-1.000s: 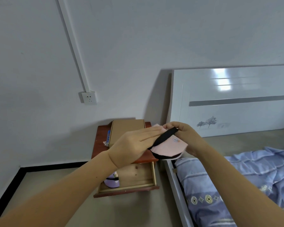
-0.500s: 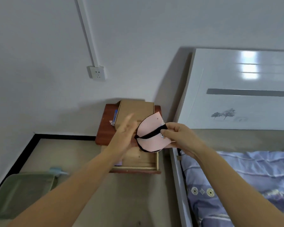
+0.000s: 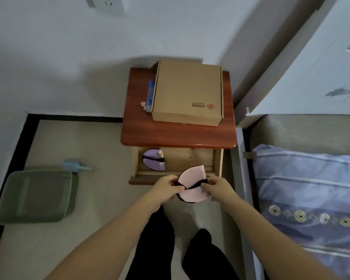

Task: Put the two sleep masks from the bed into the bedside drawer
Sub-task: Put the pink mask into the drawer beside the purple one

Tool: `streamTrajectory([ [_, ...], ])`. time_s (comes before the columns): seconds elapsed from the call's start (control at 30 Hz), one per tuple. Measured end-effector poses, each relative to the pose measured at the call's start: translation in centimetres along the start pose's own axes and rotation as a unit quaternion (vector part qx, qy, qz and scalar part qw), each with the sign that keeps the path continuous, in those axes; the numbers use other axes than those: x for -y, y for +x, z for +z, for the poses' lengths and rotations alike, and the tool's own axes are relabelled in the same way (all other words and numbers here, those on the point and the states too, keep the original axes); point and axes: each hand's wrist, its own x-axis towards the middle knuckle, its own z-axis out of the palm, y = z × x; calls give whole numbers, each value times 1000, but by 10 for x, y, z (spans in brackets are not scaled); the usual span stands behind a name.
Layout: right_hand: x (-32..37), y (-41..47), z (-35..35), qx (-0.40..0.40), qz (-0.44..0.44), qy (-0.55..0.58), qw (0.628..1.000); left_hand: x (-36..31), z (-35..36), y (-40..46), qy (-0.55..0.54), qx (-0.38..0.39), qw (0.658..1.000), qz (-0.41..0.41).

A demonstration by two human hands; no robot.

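Room: white walls are meeting a pale floor (image 3: 93, 138), seen from above by a head-worn camera looking down.
Nightstand: a reddish wooden nightstand (image 3: 178, 134) is standing against the wall, just beside the bed (image 3: 307, 178).
Tabletop: a closed cardboard box (image 3: 187, 92) is sitting on the nightstand's tabletop, with a blue tube (image 3: 150, 94) lying along the box's left side.
Drawer: the bedside drawer (image 3: 176, 164) is standing pulled open below the tabletop.
Purple sleep mask: a purple sleep mask (image 3: 155, 162) is lying inside the drawer, at its left end.
Pink sleep mask: a pink sleep mask (image 3: 192, 183) with black trim and a black strap is being held in the air over the drawer's front right edge, not touching the wood.
Left hand: the left hand (image 3: 167, 187) is gripping the mask's left end, its fingers (image 3: 173, 179) curled closed around the strap and edge.
Right hand: the right hand (image 3: 218, 188) is pinching the mask's right end, its fingers (image 3: 207, 183) closed on the strap and fabric.
Mask between fingers: the mask is spanning the gap between both hands, its rounded lobes showing above and below the strap.
Floor: a green plastic bin (image 3: 35, 196) is sitting well to the left of the nightstand.
Bed: a blue patterned quilt (image 3: 311, 199) is covering the mattress, below a white headboard (image 3: 319, 67).
Person: dark trouser legs (image 3: 156, 249) are showing below the forearms.
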Motion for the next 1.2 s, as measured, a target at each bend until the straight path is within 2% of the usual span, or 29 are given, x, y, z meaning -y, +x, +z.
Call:
streamTrajectory([
  [0.07,5,9,4,-3,9,4,1000,-5,-9,13,45,-49,998,8],
  [0.13,-14,104,37,-16,40,6,999,24,-9,113,79,-81,993,-17],
  [0.17,-2,109,32,-39,40,13,998,14,-11,121,90,-109,990,-4],
  [0.23,6,131,29,-75,31,35,996,5,-7,144,80,-134,988,17],
  [0.3,1,175,38,-96,22,12,995,12,1,183,49,-159,986,0],
  [0.4,-16,211,49,-90,30,-37,995,33,12,218,26,-189,980,-56],
  [0.47,-25,217,54,-82,40,-37,995,41,19,223,28,-190,980,-53],
  [0.53,-34,214,56,-78,64,-5,995,48,22,218,31,-197,980,-25],
  [0.6,-36,195,52,-90,91,76,989,51,20,199,7,-206,978,-15],
  [0.67,-37,168,47,-78,122,190,971,54,14,173,-111,-216,969,-52],
  [0.73,-41,137,44,1,171,269,948,62,3,141,-214,-208,944,-138],
  [0.8,-50,113,46,84,237,328,911,78,-9,114,-259,-163,917,-257],
  [0.87,-57,105,49,103,268,425,858,90,-21,100,-341,-145,874,-315],
  [0.93,-56,107,51,59,252,538,802,90,-32,103,-447,-177,830,-283],
  [1.0,-52,110,52,12,243,597,764,81,-36,107,-534,-213,779,-251],
  [1.07,-47,103,51,-11,236,606,759,71,-36,99,-578,-221,753,-224],
  [1.2,-35,86,41,-17,191,614,766,57,-41,83,-616,-203,737,-191],
])
